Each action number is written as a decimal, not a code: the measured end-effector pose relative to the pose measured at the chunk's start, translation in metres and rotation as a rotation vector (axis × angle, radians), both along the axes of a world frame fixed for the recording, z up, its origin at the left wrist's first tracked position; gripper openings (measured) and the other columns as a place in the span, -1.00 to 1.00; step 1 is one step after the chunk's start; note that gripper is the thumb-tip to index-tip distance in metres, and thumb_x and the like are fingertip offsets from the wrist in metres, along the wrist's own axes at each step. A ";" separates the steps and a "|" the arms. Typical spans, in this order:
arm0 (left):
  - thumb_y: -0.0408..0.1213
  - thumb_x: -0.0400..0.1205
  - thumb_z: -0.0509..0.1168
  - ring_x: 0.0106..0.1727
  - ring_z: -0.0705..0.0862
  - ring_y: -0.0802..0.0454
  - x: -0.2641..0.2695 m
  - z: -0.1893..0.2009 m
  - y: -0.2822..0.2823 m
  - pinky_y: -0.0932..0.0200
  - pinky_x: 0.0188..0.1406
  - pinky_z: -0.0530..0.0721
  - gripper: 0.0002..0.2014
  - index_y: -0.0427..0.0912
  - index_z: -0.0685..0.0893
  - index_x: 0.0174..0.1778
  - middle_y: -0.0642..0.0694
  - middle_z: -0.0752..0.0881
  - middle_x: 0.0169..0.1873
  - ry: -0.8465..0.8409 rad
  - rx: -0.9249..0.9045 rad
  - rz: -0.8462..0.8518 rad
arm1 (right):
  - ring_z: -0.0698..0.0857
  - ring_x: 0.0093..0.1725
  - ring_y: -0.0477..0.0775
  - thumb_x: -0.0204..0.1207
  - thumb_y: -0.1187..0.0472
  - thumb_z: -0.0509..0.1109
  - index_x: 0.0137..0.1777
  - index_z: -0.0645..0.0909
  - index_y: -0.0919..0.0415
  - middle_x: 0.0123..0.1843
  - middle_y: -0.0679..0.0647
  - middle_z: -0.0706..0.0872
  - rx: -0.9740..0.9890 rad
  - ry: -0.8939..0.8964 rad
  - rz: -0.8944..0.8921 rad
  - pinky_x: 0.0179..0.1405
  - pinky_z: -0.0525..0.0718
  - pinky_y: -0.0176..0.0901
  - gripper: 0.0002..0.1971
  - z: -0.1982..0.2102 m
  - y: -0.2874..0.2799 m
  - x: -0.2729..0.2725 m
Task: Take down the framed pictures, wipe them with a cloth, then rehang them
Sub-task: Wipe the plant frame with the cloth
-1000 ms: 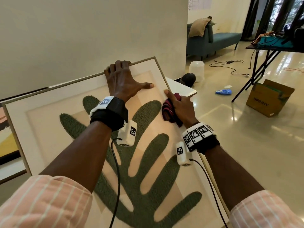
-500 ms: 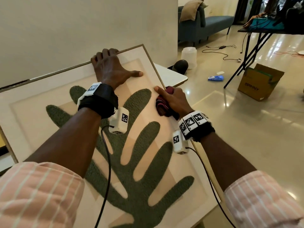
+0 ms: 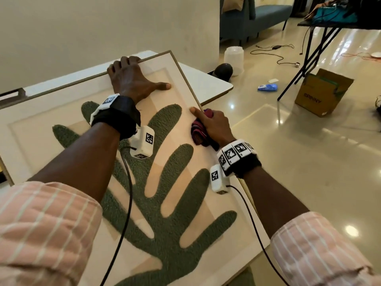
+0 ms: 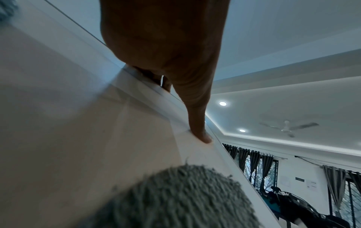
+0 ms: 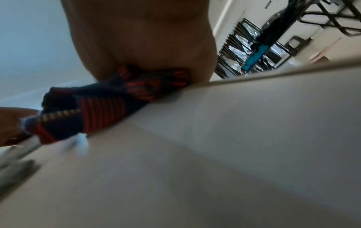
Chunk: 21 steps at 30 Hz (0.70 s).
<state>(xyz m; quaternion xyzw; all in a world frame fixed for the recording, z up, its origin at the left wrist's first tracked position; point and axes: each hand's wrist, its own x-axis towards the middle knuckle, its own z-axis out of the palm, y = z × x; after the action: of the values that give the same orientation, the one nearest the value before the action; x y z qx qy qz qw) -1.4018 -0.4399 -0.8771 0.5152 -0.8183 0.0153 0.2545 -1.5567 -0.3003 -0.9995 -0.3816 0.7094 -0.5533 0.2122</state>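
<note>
A large framed picture (image 3: 169,124) with a green leaf shape lies tilted across my lap and a white table (image 3: 214,85). My left hand (image 3: 132,79) grips its far top edge, fingers curled over the frame and thumb flat on the glass (image 4: 203,137). My right hand (image 3: 214,124) holds a bunched red and dark striped cloth (image 3: 199,132) against the picture's right edge. The right wrist view shows the cloth (image 5: 109,108) pressed between my palm and the glass.
Another framed picture (image 3: 12,93) leans behind at the far left. On the glossy floor sit a cardboard box (image 3: 321,93), a white jar (image 3: 234,56), a dark round object (image 3: 223,71), a blue packet (image 3: 267,87) and cables. A black folding table (image 3: 321,27) and teal sofa (image 3: 253,15) stand beyond.
The cloth in my right hand has slid down along the picture's right edge toward me. My left hand keeps its hold on the top edge; the view has tilted downward.
</note>
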 end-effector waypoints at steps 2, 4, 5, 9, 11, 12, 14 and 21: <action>0.48 0.20 0.44 0.47 0.38 -0.22 0.003 -0.006 -0.006 -0.11 0.50 0.19 0.06 -0.15 0.43 0.49 -0.23 0.49 0.40 0.003 0.003 0.011 | 0.58 -0.41 0.04 0.37 -0.44 0.40 -0.46 0.46 0.09 -0.48 0.00 0.57 0.034 0.007 -0.006 -0.26 0.59 0.06 -0.42 -0.017 0.007 0.001; 0.49 0.20 0.44 0.48 0.38 -0.23 0.005 -0.013 -0.010 -0.12 0.50 0.18 0.06 -0.16 0.43 0.49 -0.23 0.49 0.41 -0.003 0.020 0.009 | 0.56 -0.43 0.02 0.36 -0.45 0.40 -0.45 0.45 0.09 -0.49 -0.02 0.55 0.062 -0.014 0.000 -0.28 0.55 -0.01 -0.41 -0.033 0.015 0.001; 0.50 0.20 0.43 0.49 0.37 -0.24 0.005 -0.016 -0.013 -0.13 0.51 0.18 0.07 -0.15 0.43 0.50 -0.23 0.48 0.41 -0.004 0.026 0.009 | 0.57 -0.42 0.02 0.35 -0.46 0.41 -0.46 0.46 0.09 -0.49 -0.02 0.55 0.070 -0.029 0.003 -0.27 0.56 -0.02 -0.41 -0.035 0.015 0.001; 0.53 0.18 0.41 0.51 0.35 -0.23 -0.001 -0.021 -0.020 -0.14 0.53 0.15 0.10 -0.15 0.42 0.50 -0.22 0.48 0.43 -0.017 0.054 0.005 | 0.56 -0.41 0.03 0.31 -0.48 0.41 -0.46 0.43 0.07 -0.48 -0.02 0.54 0.058 -0.030 -0.012 -0.30 0.51 -0.05 -0.40 -0.026 0.003 -0.001; 0.53 0.19 0.41 0.51 0.35 -0.23 0.000 -0.023 -0.025 -0.14 0.53 0.15 0.10 -0.15 0.41 0.51 -0.22 0.47 0.44 -0.019 0.060 0.007 | 0.59 -0.40 0.04 0.29 -0.51 0.40 -0.44 0.46 0.08 -0.46 -0.01 0.58 0.072 -0.005 -0.012 -0.30 0.54 -0.04 -0.39 -0.030 0.002 0.001; 0.53 0.19 0.41 0.52 0.34 -0.23 0.002 -0.025 -0.028 -0.14 0.53 0.16 0.09 -0.15 0.42 0.51 -0.22 0.47 0.44 -0.018 0.063 0.008 | 0.61 -0.38 0.06 0.29 -0.52 0.39 -0.44 0.47 0.08 -0.45 -0.01 0.60 0.089 0.000 -0.017 -0.27 0.57 -0.01 -0.39 -0.036 0.005 0.003; 0.53 0.19 0.40 0.51 0.34 -0.23 0.006 -0.032 -0.032 -0.15 0.53 0.17 0.10 -0.15 0.42 0.51 -0.23 0.47 0.44 -0.031 0.072 0.014 | 0.62 -0.37 0.07 0.29 -0.51 0.39 -0.46 0.48 0.06 -0.45 -0.01 0.61 0.112 -0.014 -0.038 -0.21 0.64 0.06 -0.40 -0.051 0.015 0.005; 0.43 0.36 0.37 0.61 0.21 -0.24 0.005 -0.044 -0.015 -0.22 0.61 0.07 0.06 -0.25 0.27 0.60 -0.29 0.32 0.57 -0.131 0.031 0.017 | 0.62 -0.37 0.10 0.31 -0.49 0.40 -0.47 0.49 0.09 -0.44 0.04 0.62 0.120 -0.051 -0.033 -0.13 0.69 0.13 -0.39 -0.063 0.008 0.003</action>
<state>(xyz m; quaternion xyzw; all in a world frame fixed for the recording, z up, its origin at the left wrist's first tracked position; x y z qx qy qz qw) -1.3965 -0.4548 -0.9215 0.5238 -0.8289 0.0386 0.1924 -1.5535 -0.2921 -1.0627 -0.3421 0.7420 -0.5226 0.2434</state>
